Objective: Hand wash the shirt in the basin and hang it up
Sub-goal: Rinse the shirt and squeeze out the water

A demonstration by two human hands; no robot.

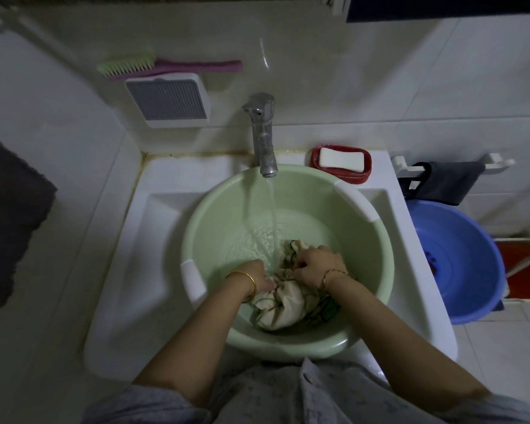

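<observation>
- The shirt (pixel 283 307) lay bunched in the green basin (pixel 214 209), on the side nearest the person, partly in shallow water.
- The basin sat in the white sink (pixel 153 209), under the tap (pixel 262 133), from which a stream of water (pixel 271 215) was falling just beyond the cloth.
- The left hand (pixel 256 278) was curled on the shirt's left edge; its grip was closed round a fold of fabric.
- The right hand (pixel 317 264) was set on the shirt's far right part, fingers bent and pinching a gathered bit of cloth.
- The bundle's long axis ran roughly from the far right, beneath the right hand, down towards the basin's near wall, so most of the cloth lay nearer than both grips and between the forearms.
- Both hands were close together, with the stream landing just beyond the gap between them; neither was clearly nearer the bulk of the cloth.
- Rubbing or rinsing was judged to be under way, with hanging not yet reached.
- A soap bar (pixel 341 159) rested in a red dish (pixel 366 175) on the sink ledge to the right of the tap.
</observation>
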